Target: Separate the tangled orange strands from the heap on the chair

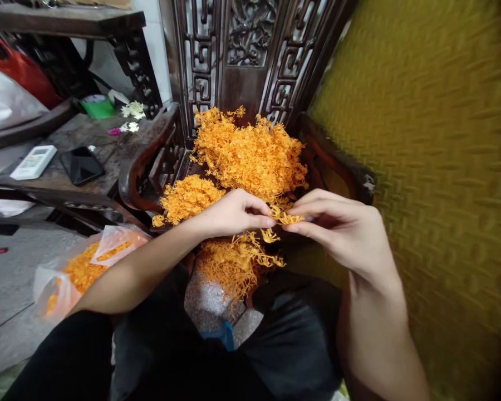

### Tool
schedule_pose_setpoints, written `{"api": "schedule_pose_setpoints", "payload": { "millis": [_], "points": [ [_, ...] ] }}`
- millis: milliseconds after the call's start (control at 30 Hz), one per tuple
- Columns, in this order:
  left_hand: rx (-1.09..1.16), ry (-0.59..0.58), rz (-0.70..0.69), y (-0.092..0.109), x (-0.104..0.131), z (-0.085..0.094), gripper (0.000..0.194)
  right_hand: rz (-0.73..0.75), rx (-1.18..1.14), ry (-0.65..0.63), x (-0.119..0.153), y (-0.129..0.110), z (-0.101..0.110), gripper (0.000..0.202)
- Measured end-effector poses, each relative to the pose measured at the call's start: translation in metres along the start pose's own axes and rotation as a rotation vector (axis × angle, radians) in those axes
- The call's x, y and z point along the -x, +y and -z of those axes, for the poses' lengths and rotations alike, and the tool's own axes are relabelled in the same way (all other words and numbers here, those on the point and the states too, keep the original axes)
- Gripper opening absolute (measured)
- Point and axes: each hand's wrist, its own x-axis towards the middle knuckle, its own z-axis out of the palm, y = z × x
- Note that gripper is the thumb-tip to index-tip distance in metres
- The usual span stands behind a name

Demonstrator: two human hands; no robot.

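My left hand (236, 213), right hand (353, 231) pinched nearly closed on orange strands (291, 219), likely for fine control; orange heap (250, 156) on chair (242, 86), apparently for easy reach.

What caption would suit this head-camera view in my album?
Left hand and right hand pinch orange strands before a carved wooden chair heaped with more.

The carved chair (245, 89) is smooth, glossy wood.

Plain, near-black cloth legwear (296, 328) looked greyer where light caught its right side, and the left forearm (146, 270) and right forearm (378, 328) were slim and bare.
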Motion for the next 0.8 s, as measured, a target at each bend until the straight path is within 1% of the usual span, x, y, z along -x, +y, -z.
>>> {"api": "schedule_pose_setpoints", "payload": {
  "millis": [100,200,267,300,333,400,500,567,633,700,733,767,800],
  "points": [
    [-0.041,-0.004,-0.025,0.001,0.001,0.001,0.019,0.02,0.023,-0.073,-0.002,0.004,0.003,0.012],
    [-0.089,-0.004,-0.055,-0.001,0.001,0.001,0.017,0.031,0.054,-0.117,-0.004,0.008,-0.001,0.012],
    [-0.125,0.004,-0.052,-0.001,0.001,0.001,0.018,0.017,0.076,-0.102,-0.003,0.008,-0.007,0.008],
    [-0.141,0.01,-0.042,-0.001,0.001,0.0,0.019,0.01,0.092,-0.068,-0.003,0.007,-0.012,0.004],
    [-0.151,0.018,-0.028,0.001,0.001,0.0,0.02,0.008,0.113,-0.012,-0.002,0.006,-0.016,0.002],
    [-0.147,0.04,0.001,0.005,0.0,-0.001,0.022,0.019,0.162,0.142,0.0,0.004,-0.027,0.007],
    [-0.043,0.114,0.016,0.015,-0.003,-0.001,0.021,0.045,0.245,0.368,-0.001,0.003,-0.041,0.013],
    [0.033,0.16,0.01,0.02,-0.005,0.0,0.019,0.056,0.313,0.48,-0.005,0.006,-0.042,0.022],
    [0.062,0.181,0.02,0.023,-0.005,0.002,0.015,0.073,0.375,0.605,-0.012,0.012,-0.033,0.029],
    [0.064,0.201,0.043,0.023,-0.004,0.006,0.011,0.134,0.367,0.83,-0.017,0.018,-0.018,0.031],
    [0.07,0.215,0.046,0.022,-0.004,0.008,0.011,0.179,0.302,0.986,-0.018,0.019,-0.01,0.032],
    [0.086,0.232,0.038,0.021,-0.003,0.009,0.011,0.22,0.224,1.091,-0.018,0.017,-0.004,0.036],
    [0.112,0.248,0.021,0.019,-0.003,0.01,0.012,0.14,0.182,1.05,-0.015,0.014,-0.001,0.034]
  ]
}}
